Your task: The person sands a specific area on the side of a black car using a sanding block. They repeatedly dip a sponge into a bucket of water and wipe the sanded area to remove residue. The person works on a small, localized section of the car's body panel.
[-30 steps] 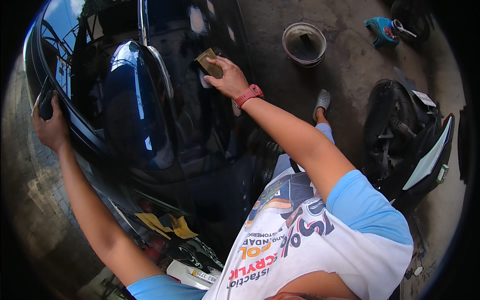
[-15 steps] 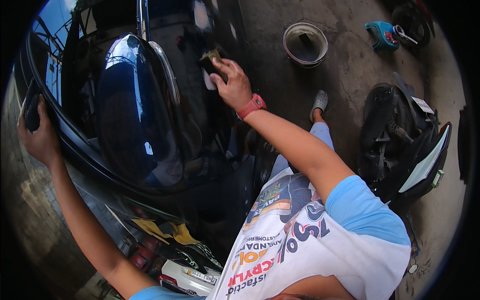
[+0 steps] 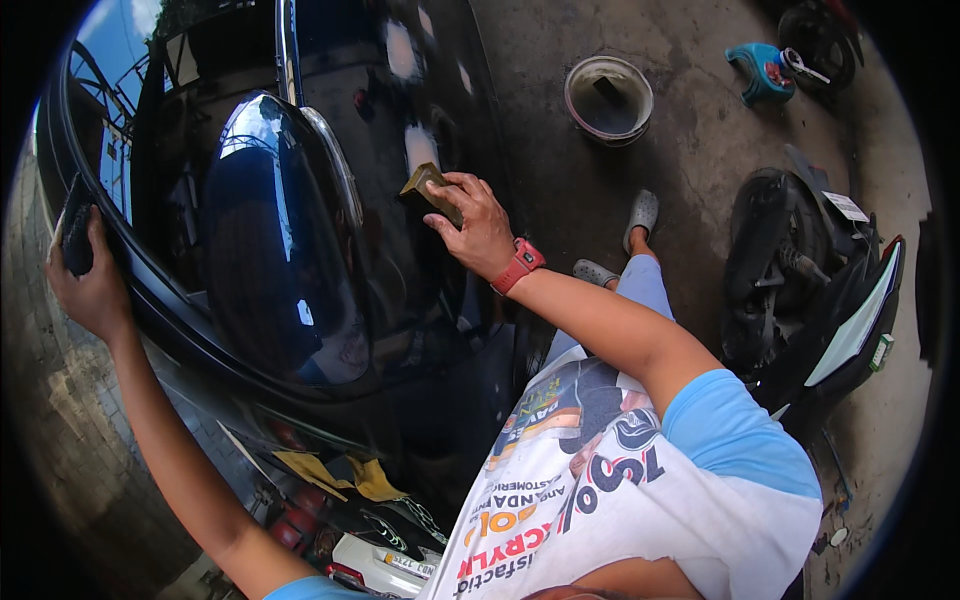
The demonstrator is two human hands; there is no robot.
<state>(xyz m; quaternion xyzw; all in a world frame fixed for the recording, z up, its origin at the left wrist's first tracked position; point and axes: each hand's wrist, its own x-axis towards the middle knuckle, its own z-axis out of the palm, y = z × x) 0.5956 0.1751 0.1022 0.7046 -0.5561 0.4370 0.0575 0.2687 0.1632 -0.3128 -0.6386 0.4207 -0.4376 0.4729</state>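
A glossy black car body (image 3: pixel 420 330) fills the left half of the view. My right hand (image 3: pixel 482 228), with a red watch on its wrist, grips an olive-brown sanding block (image 3: pixel 432 186) against the car's side panel. Just beyond the block is a pale pinkish-white patch (image 3: pixel 421 146); another pale patch (image 3: pixel 402 50) shows farther up the panel. At the far left, my left hand (image 3: pixel 92 290) is closed round a dark, flat, textured piece (image 3: pixel 76 232) at the car's curved edge. Its exact kind is unclear, and some of it is behind the fingers.
A round bucket (image 3: pixel 608 97) with a dark piece inside stands on the concrete floor to the right. Farther back is a blue jug (image 3: pixel 760 74). A black motorcycle (image 3: pixel 800 280) stands at the right. Yellowish cloths (image 3: pixel 372 480) lie low, near a white vehicle (image 3: pixel 385 565).
My right hand has drawn the block nearer to me along the panel, uncovering more of the pale patch. My left hand stays on the dark piece; the view has shifted slightly.
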